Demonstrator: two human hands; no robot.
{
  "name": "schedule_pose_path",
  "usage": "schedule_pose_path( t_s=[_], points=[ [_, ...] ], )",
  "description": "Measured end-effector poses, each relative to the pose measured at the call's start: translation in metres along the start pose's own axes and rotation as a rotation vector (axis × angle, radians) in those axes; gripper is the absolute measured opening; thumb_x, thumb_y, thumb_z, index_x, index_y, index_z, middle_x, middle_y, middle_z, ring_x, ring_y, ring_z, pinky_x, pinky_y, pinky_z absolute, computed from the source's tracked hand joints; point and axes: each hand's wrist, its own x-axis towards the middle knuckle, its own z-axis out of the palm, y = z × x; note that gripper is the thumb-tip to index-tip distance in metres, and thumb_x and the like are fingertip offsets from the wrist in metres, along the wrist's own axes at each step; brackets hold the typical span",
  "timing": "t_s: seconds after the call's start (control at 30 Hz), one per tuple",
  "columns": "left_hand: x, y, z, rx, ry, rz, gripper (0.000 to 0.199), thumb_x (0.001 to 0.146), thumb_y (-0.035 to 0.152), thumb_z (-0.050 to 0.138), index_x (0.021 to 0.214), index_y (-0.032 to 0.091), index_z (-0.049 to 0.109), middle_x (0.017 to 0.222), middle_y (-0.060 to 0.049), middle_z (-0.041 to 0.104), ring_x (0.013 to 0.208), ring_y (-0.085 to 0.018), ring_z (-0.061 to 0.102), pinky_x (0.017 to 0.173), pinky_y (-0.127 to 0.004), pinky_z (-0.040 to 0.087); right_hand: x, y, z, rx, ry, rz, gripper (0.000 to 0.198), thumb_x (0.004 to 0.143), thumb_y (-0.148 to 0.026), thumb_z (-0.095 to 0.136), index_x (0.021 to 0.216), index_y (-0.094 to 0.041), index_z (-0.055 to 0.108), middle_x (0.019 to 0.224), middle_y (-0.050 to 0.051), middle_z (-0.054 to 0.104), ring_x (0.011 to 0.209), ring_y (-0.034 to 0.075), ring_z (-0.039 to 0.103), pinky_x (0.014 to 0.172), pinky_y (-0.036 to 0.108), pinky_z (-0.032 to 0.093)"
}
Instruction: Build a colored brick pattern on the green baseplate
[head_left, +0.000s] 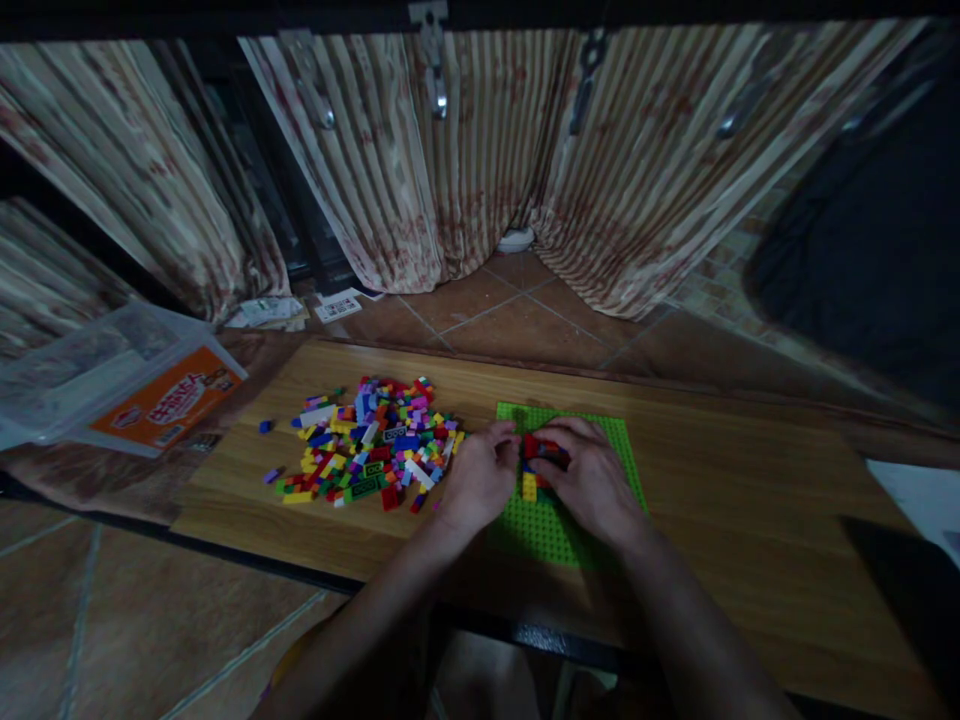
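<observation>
A green studded baseplate [540, 535] lies on the wooden table, partly covered by my hands. On it stands a small build of toy bricks, with a red brick [532, 447] on top and a yellow brick [529, 488] at its near side. My right hand [596, 480] reaches over the build from the right, its thumb and fingers closed around the red brick. Close to the build's left side is my left hand [484, 475], fingers curled and thumb drawn in. What its fingertips hold, if anything, is too small to make out.
A loose pile of multicoloured bricks [375, 450] spreads over the table [720, 490] left of the baseplate. At the far left sits a clear plastic box [127, 350] with an orange label. Striped curtains [480, 150] hang beyond the table, and papers [337, 305] lie behind it.
</observation>
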Motion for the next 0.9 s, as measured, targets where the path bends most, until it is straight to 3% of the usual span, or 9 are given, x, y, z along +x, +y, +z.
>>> schedule_pose_path(
  t_s=[0.27,0.43,0.9],
  points=[
    [-0.005,0.01,-0.001,0.07,-0.02,-0.01,0.038,0.087,0.015,0.049,0.123,0.012,0.059,0.111,-0.013,0.07,0.103,-0.02,0.067,0.092,-0.031,0.052,0.001,0.003,-0.002,0.121,0.076,0.077,0.024,0.079,-0.036,0.065,0.098,-0.021,0.07,0.106,0.006,0.064,0.101,0.023,0.057,0.093,0.04,0.044],
    [-0.008,0.016,-0.001,0.131,-0.004,-0.003,0.041,0.086,0.013,0.049,0.126,0.014,0.058,0.108,-0.012,0.072,0.101,-0.021,0.067,0.092,-0.033,0.052,0.004,0.007,0.005,0.11,0.048,0.122,0.027,0.08,-0.039,0.062,0.097,-0.02,0.071,0.102,0.008,0.066,0.098,0.024,0.058,0.09,0.041,0.045],
    [-0.01,0.008,0.005,0.164,0.008,0.052,0.033,0.087,0.016,0.047,0.116,0.017,0.063,0.105,-0.011,0.072,0.097,-0.021,0.069,0.088,-0.03,0.052,0.011,0.012,0.014,0.224,0.024,0.253,0.027,0.072,-0.04,0.069,0.089,-0.02,0.073,0.093,0.006,0.068,0.089,0.023,0.062,0.083,0.04,0.046]
  ],
)
